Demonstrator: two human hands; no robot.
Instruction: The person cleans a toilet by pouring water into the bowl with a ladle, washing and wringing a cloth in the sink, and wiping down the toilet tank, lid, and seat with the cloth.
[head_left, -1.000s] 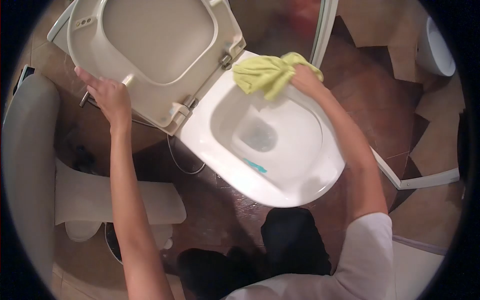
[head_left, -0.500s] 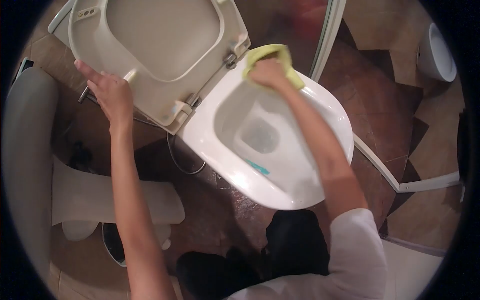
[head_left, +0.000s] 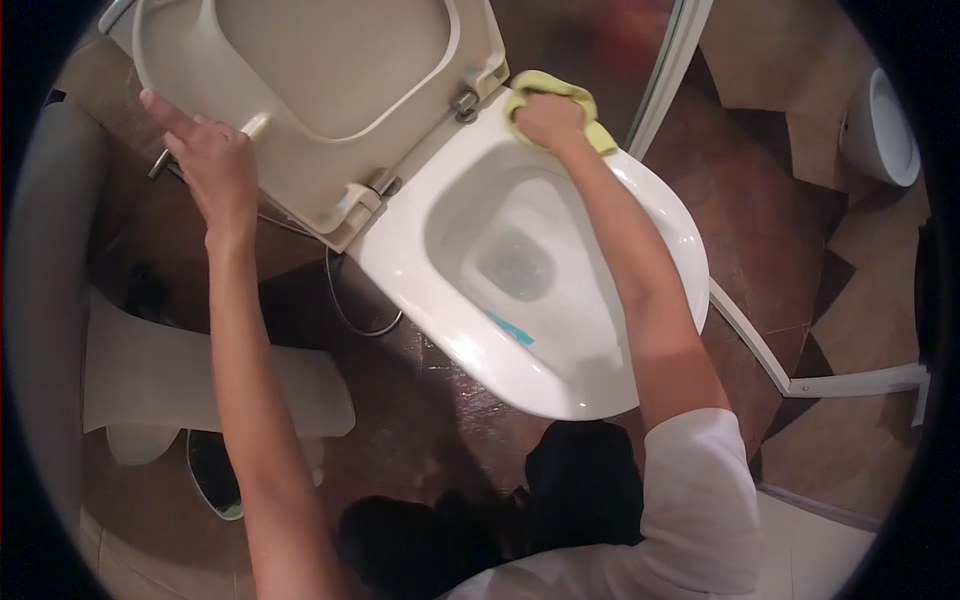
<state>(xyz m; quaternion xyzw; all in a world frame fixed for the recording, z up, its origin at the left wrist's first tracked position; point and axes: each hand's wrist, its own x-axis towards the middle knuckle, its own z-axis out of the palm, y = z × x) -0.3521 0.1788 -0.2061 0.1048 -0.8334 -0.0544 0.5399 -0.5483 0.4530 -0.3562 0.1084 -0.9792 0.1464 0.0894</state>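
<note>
My right hand [head_left: 550, 122] is closed on a yellow-green cloth [head_left: 592, 105] and presses it to the rim of the white toilet bowl [head_left: 655, 190], at the far corner beside the hinges. My left hand [head_left: 212, 160] grips the edge of the raised toilet seat [head_left: 290, 165], with its index finger stretched out; the thumb is hidden. Two metal hinges join the seat to the bowl. Inside the bowl are water and a turquoise strip [head_left: 510, 328] on the near-left inner wall.
A white washbasin pedestal [head_left: 200, 375] stands to the left, and a small bin [head_left: 215, 475] sits below it. The shower's white frame [head_left: 755, 345] runs along the right side. A white round container [head_left: 885, 130] is at the far right. A thin hose [head_left: 340, 305] hangs beside the toilet.
My right hand has shifted slightly up and right with the cloth along the rim. My left hand stays at the seat edge; the view has shifted a little.
</note>
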